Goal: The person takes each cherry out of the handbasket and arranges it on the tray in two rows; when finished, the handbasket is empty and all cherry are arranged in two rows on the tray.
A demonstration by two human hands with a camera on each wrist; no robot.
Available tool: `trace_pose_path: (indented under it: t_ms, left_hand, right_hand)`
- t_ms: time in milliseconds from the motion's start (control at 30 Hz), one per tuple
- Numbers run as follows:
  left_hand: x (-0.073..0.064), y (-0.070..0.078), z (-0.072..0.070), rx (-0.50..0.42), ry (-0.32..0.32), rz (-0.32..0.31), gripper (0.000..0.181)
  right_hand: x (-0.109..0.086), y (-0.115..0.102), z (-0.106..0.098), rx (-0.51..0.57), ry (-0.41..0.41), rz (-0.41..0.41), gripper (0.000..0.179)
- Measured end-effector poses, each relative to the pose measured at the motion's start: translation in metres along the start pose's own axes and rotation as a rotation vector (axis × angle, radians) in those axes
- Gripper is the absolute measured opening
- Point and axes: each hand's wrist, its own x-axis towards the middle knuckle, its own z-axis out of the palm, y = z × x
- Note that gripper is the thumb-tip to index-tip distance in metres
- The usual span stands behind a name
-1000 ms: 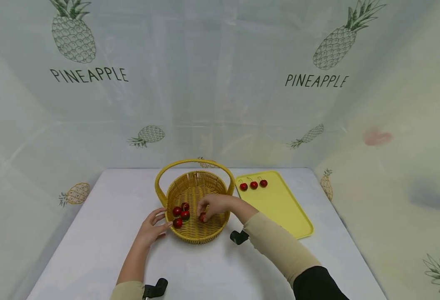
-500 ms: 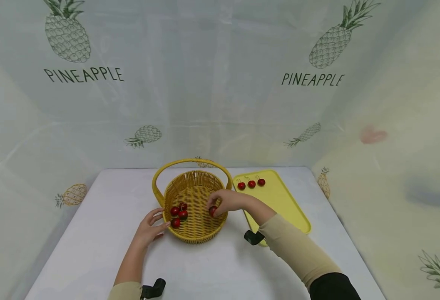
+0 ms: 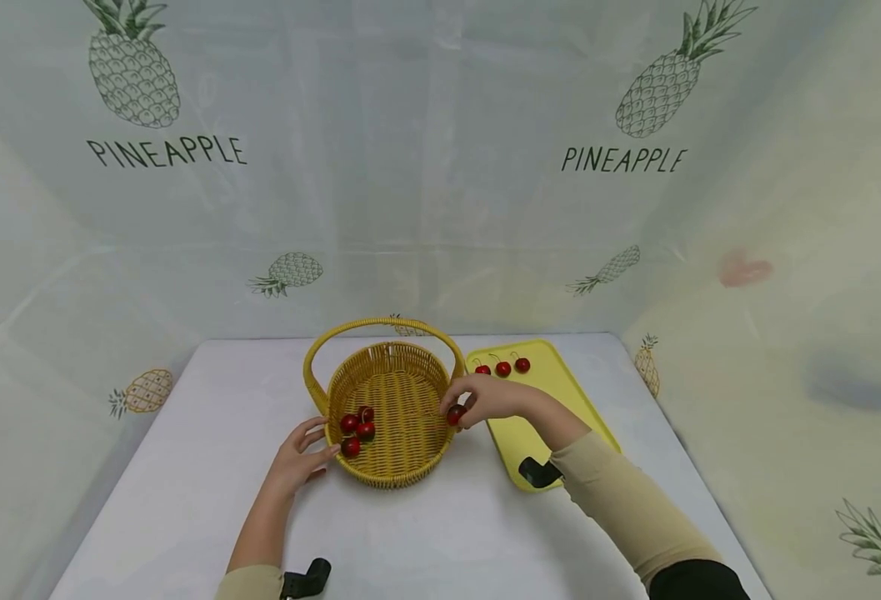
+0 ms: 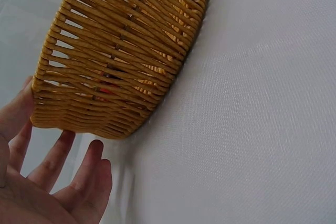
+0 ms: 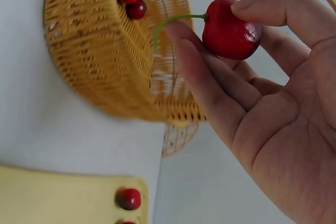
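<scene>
A cherry (image 5: 231, 29) is pinched in the right hand (image 3: 488, 398), its green stem pointing toward the basket (image 3: 410, 417). From the head view it sits at the basket's right rim; whether it is just over that rim or just past it, I cannot tell. The handle (image 3: 383, 322) arches up on the far side of the basket, one foot of it close to the right hand. Inside, four loose cherries (image 3: 366, 431) lie clustered against the left wall, well apart from the held one.

The left hand (image 3: 299, 457) touches the basket's left side, fingers spread and only gently bent, thumb at the rim.

To the right is a yellow tray (image 3: 515, 442), partly covered by the right forearm. Three cherries (image 3: 503, 368) lie in a row near its far edge, the leftmost partly hidden behind the right hand. A black piece (image 3: 539, 472) at the right wrist overlaps the tray's near edge; a similar mount (image 3: 307, 579) shows at the left wrist. Both sleeves are beige, the right one black higher up.

Basket and tray rest on a white table (image 3: 185, 483), with a pineapple-print sheet (image 3: 410, 167) behind.
</scene>
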Motion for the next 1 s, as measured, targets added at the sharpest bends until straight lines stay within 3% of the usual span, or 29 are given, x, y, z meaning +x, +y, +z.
trace_pose_path:
  t_ms: [300,567,1000]
  left_hand:
    - [-0.002,0.002,0.0,-0.001,0.005,-0.001,0.058]
    - [0.0,0.001,0.001,0.002,-0.002,0.001,0.06]
    - [0.004,-0.004,0.0,0.002,0.008,0.006,0.058]
  right_hand:
    - [-0.02,0.017,-0.011,0.061,0.021,0.049,0.029]
    - [-0.037,0.029,-0.022,-0.029,0.057,0.071,0.024]
    - [-0.055,0.056,-0.042,0.001,0.14,0.149,0.02]
